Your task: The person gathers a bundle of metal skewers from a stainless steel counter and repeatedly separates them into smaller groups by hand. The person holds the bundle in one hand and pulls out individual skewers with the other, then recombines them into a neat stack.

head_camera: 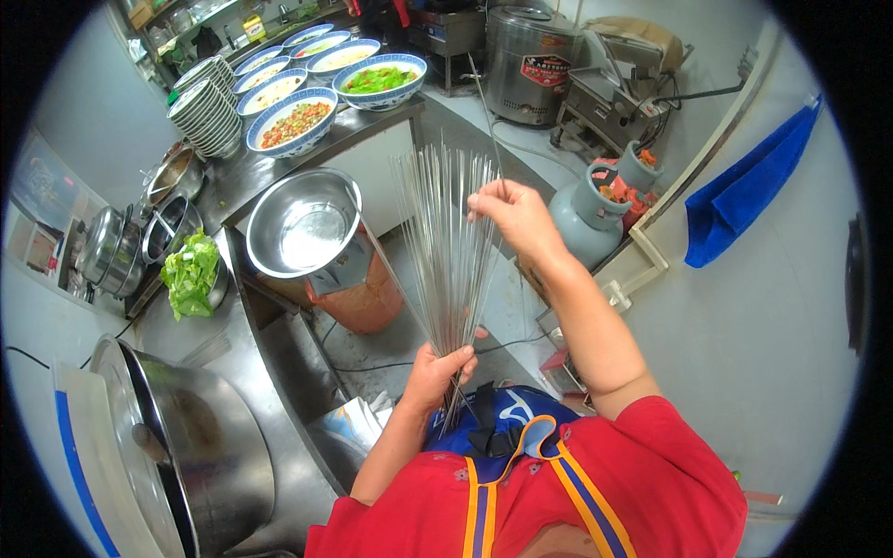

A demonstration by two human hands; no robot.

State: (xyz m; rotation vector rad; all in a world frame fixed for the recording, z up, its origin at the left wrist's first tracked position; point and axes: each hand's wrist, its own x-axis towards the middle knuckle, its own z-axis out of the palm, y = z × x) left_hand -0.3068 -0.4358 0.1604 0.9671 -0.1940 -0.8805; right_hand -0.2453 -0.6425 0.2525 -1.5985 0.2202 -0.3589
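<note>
Low in front of my body, my left hand point(443, 373) grips a thick bundle of long thin metal skewers point(450, 244). The bundle stands nearly upright and fans out towards its top. One skewer point(391, 261) splays out to the left, its far end in front of the steel basin's rim. Beside the upper right of the bundle, my right hand point(520, 216) pinches a single skewer point(486, 111) between thumb and fingers. That skewer's upper end points up and away, apart from the rest.
A steel basin point(303, 223) stands left of the bundle, above an orange-brown bucket point(359, 300). Patterned bowls of chopped food point(293, 125) and stacked dishes point(202, 118) fill the counter. Leaf lettuce point(192, 275) and a large pot point(209, 446) sit left. Gas cylinders point(589, 216) stand right.
</note>
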